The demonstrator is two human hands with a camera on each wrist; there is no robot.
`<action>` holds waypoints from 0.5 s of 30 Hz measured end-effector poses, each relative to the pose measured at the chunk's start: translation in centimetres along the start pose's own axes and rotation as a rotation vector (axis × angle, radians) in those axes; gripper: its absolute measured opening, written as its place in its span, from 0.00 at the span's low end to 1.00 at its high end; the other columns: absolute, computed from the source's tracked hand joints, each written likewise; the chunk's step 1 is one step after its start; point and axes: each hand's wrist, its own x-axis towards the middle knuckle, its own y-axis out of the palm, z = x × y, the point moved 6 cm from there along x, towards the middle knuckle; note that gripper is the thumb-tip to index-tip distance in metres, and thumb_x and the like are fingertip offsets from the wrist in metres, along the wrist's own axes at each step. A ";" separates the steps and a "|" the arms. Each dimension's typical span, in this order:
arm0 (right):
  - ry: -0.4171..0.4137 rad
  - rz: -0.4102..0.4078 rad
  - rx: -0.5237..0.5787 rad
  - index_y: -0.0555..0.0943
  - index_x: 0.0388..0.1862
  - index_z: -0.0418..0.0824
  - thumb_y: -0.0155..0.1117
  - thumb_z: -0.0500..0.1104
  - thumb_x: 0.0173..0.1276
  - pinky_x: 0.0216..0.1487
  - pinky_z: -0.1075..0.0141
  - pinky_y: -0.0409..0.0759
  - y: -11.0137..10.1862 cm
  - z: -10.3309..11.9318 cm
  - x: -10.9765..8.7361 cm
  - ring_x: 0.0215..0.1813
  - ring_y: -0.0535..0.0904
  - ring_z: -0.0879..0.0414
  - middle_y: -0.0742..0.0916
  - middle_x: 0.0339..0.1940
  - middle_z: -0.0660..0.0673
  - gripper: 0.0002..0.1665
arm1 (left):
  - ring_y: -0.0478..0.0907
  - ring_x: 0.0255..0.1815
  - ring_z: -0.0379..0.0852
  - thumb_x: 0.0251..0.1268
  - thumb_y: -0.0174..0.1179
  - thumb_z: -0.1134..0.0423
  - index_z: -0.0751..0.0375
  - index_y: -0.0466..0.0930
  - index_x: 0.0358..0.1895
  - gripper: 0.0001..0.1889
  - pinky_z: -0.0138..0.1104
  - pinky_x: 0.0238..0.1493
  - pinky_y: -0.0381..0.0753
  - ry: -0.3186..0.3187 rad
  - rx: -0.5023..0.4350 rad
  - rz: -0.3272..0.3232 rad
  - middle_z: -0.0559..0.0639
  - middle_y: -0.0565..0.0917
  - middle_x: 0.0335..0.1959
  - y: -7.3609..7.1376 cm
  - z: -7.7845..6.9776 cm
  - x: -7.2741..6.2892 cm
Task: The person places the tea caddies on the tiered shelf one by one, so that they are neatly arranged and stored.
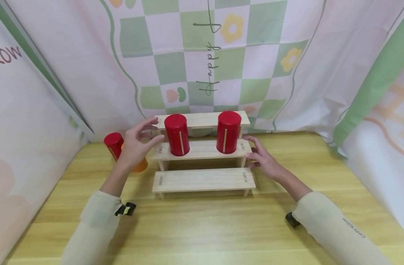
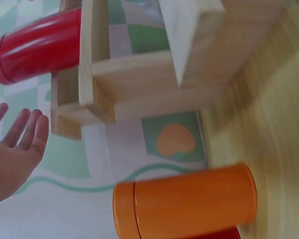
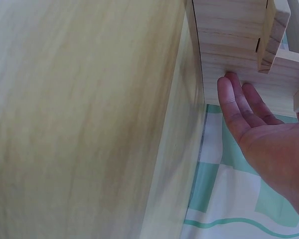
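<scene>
Two red lidded canisters stand upright on the middle step of a three-step wooden rack (image 1: pixel 203 180): the left canister (image 1: pixel 176 134) and the right canister (image 1: pixel 229 131). My left hand (image 1: pixel 138 141) is just left of the left canister, thumb and fingers spread, with nothing in its grasp; in the left wrist view the thumb tip is right at the lid end of that canister (image 2: pixel 42 45). On the other side, my right hand (image 1: pixel 264 158) is at the rack's right end. Its extended fingers (image 3: pixel 229 99) reach the side panel (image 3: pixel 229 55).
Behind my left hand, a third red canister (image 1: pixel 114 141) and a partly hidden orange canister (image 1: pixel 141 165) stand on the wooden table (image 1: pixel 202 228). A checkered curtain (image 1: pixel 202 66) hangs behind the rack, with more cloth at both sides.
</scene>
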 end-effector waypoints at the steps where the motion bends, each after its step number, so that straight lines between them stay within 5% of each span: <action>1: 0.000 -0.001 -0.001 0.48 0.83 0.41 0.46 0.42 0.81 0.45 0.54 0.82 0.0 0.0 0.0 0.49 0.73 0.47 0.74 0.58 0.29 0.36 | 0.78 0.59 0.58 0.68 0.69 0.67 0.63 0.74 0.71 0.29 0.28 0.56 0.79 -0.001 0.006 -0.009 0.60 0.79 0.66 -0.3 0.1 -0.2; 5: 0.006 -0.001 -0.012 0.48 0.83 0.41 0.46 0.43 0.82 0.46 0.55 0.82 -0.2 -0.1 0.0 0.49 0.73 0.45 0.73 0.58 0.29 0.36 | 0.80 0.56 0.55 0.69 0.68 0.68 0.66 0.76 0.69 0.26 0.25 0.55 0.78 0.012 0.031 -0.048 0.61 0.82 0.63 -1.6 0.6 -0.9; 11: 0.012 0.002 -0.016 0.48 0.83 0.41 0.45 0.43 0.82 0.46 0.55 0.82 -0.2 -0.1 0.1 0.50 0.73 0.45 0.73 0.59 0.28 0.35 | 0.79 0.49 0.35 0.69 0.67 0.71 0.68 0.79 0.65 0.22 0.24 0.53 0.78 0.028 0.068 -0.115 0.61 0.82 0.62 -3.5 2.0 -1.9; 15: 0.011 0.004 -0.019 0.48 0.83 0.41 0.45 0.43 0.82 0.46 0.55 0.82 -0.1 -0.1 0.1 0.50 0.73 0.45 0.73 0.59 0.27 0.35 | 0.79 0.50 0.42 0.69 0.67 0.70 0.68 0.79 0.65 0.22 0.24 0.51 0.78 -0.007 0.127 -0.131 0.62 0.82 0.60 -4.4 2.9 -2.6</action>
